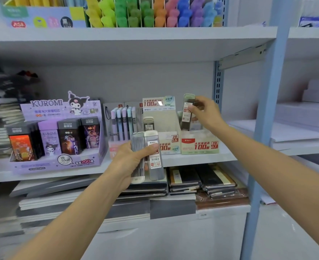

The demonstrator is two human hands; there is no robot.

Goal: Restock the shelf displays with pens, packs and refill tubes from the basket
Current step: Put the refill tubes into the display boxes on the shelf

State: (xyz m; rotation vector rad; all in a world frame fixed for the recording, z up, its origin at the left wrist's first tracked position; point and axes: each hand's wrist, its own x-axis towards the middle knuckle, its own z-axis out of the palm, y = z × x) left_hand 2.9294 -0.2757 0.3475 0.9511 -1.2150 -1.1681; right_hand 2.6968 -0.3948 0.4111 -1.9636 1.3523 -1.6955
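The restock looks about midway. The right hand (207,113) pinches one tube (187,109) near its top, thumb in front and fingers behind. It holds the tube upright over the 0.7 box (200,145) at the right of the shelf (192,159), with the tube's foot at the box's rim. How many others stand in that box I cannot tell.

The left hand (128,160) grips two more tubes (152,166) side by side, thumb across their fronts, just in front of the 0.5 box (169,142). There a lone tube (148,123) stands with much room around it.

I judge that the pinched tube is about to go in, the two in the left hand remain, and the 0.5 box wants filling. The basket is out of view, so what it holds cannot be told. The pen pack (123,121) and the Kuromi display (57,139) to the left look well stocked.

The tubes are slim, flat cases of clear hard plastic with pale caps. Dark leads show through, and each has a white paper label on the front. They are likely smooth and slippery. The boxes are thin printed card, open-topped, and the 0.5 box has a tall back flap. The shelf is smooth and pale grey, probably painted metal.
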